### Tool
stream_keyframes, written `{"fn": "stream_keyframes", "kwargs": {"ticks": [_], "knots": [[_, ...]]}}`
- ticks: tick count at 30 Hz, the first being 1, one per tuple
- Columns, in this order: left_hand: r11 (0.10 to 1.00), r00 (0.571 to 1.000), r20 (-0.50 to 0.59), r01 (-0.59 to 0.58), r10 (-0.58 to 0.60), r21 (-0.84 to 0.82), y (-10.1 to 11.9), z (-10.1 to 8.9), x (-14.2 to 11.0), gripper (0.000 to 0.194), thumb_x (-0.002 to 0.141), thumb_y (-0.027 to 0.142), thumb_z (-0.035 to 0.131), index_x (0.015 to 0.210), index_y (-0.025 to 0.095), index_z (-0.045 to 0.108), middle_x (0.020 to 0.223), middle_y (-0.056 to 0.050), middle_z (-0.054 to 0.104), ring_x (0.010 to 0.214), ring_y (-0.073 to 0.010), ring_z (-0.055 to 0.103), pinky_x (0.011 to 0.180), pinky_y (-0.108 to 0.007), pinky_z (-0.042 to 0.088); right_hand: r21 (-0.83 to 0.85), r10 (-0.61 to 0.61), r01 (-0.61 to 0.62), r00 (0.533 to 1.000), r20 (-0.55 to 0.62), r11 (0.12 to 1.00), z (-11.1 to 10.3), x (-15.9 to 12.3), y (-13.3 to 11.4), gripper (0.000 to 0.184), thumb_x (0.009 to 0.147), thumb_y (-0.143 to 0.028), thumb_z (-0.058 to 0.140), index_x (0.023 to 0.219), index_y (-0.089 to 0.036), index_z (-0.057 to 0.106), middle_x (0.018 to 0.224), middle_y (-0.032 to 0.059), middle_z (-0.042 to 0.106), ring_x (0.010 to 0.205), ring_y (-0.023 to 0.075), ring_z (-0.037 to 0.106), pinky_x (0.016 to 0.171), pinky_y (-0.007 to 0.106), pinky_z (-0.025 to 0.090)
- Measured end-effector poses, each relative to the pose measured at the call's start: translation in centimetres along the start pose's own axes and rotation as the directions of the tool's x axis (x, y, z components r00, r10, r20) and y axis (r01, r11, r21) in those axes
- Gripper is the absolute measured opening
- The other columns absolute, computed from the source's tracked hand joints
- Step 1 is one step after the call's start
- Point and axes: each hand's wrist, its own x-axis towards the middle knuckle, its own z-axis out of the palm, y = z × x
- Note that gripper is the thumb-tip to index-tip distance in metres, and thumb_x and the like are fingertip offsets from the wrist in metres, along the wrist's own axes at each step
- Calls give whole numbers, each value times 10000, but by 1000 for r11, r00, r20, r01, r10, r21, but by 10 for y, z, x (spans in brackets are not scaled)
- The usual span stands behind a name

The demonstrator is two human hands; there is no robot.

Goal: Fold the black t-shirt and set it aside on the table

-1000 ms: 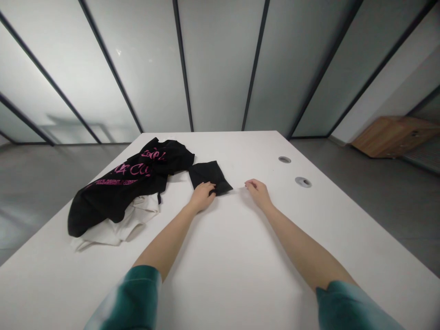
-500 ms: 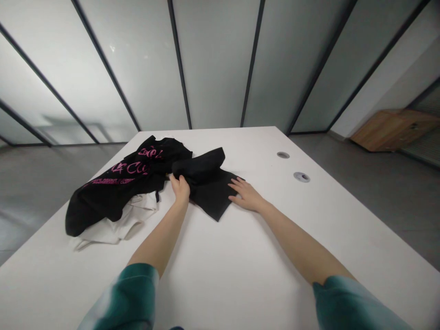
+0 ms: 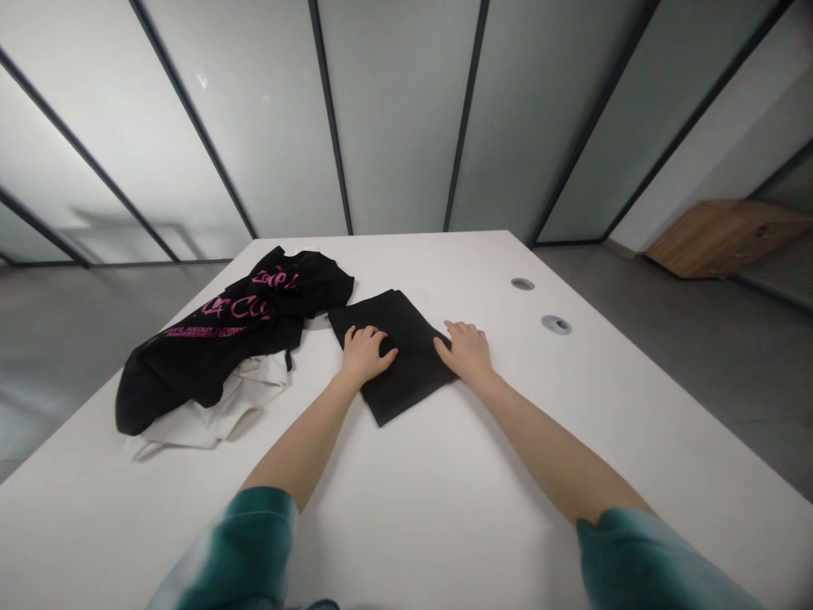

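Observation:
A black cloth (image 3: 410, 364), folded into a flat, roughly four-sided piece, lies on the white table (image 3: 445, 508). Resting on its left part is my left hand (image 3: 365, 354), palm down with the fingers apart. My right hand (image 3: 467, 349) touches the cloth's right corner, thumb spread away from the fingers and nothing visible in its grasp. What kind of garment the folded cloth is, I cannot tell.
To the left lies a crumpled black T-shirt (image 3: 229, 330) with pink lettering, partly over a white cloth (image 3: 222, 415). Two round cable grommets (image 3: 556, 324) sit in the table's right side. Frosted glass panels (image 3: 400, 119) stand behind; a wooden cabinet (image 3: 724, 240) is far right.
The raised flap of black cloth has come down flat. My left hand has let go of its edge and moved right onto it; my right hand has shifted slightly right.

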Motion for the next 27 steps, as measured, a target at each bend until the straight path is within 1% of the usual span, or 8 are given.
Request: {"fn": "stream_keyframes", "kwargs": {"ticks": [6,10,12,16,19,21,24,27], "knots": [[996,993,96,-70,75,-53,-4,2,2,407,893,435,572,1232,227,653,1397,-104,585,1348,-299,466,1200,-549,160,28,9,-10,1000,11,1000,5,2,9,250,928,-337,540,936,-233,768,963,139,702,972,309,565,879,458,399],[997,998,45,-51,54,-52,4,1,1,373,890,405,594,1198,209,670,1353,-114,618,1318,-305,489,1154,-501,282,116,-24,36,994,-103,993,-2,3,3,270,947,-259,512,1032,-236,767,1157,123,700,1083,320,547,949,511,384],[993,998,15,-53,55,-106,9,0,0,363,906,410,573,1185,200,673,1277,-114,662,1234,-294,555,1098,-467,362,185,-156,171,983,-93,968,-4,1,-7,278,954,-251,506,1069,-232,758,1179,110,701,1111,297,563,982,502,397],[961,999,12,31,-29,-275,13,3,2,463,929,451,523,1276,157,611,1206,-135,694,1144,-289,623,1022,-440,441,337,-567,516,821,68,788,-6,-10,-36,270,927,-212,536,1097,-218,744,1167,96,716,1121,252,615,978,442,453],[930,995,7,97,-101,-353,8,11,6,484,862,312,601,1312,135,580,1215,-142,692,1157,-284,627,1022,-414,459,408,-677,586,726,120,700,-11,-17,-52,262,920,-233,547,1093,-200,741,1117,102,735,1069,253,657,920,422,492],[909,992,0,119,-129,-399,4,15,9,447,804,162,577,1247,133,625,1203,-135,699,1146,-271,635,1031,-395,463,434,-634,550,771,63,713,-14,-17,-51,273,934,-257,517,1079,-197,741,1094,103,743,1027,251,677,903,418,505],[825,987,-15,124,-159,-551,0,16,11,357,735,87,499,1018,173,700,1071,-84,738,1061,-257,665,1003,-399,490,426,-405,384,913,-43,819,-13,-11,-36,303,941,-254,458,1035,-215,743,1061,99,747,992,250,683,924,429,508],[559,976,82,185,-204,-808,3,12,10,238,693,132,484,842,197,659,816,-27,721,853,-232,693,863,-402,559,374,-172,194,981,-92,907,-5,-3,-14,317,922,-248,444,1063,-224,727,1093,98,732,1049,261,660,980,451,490]]}}
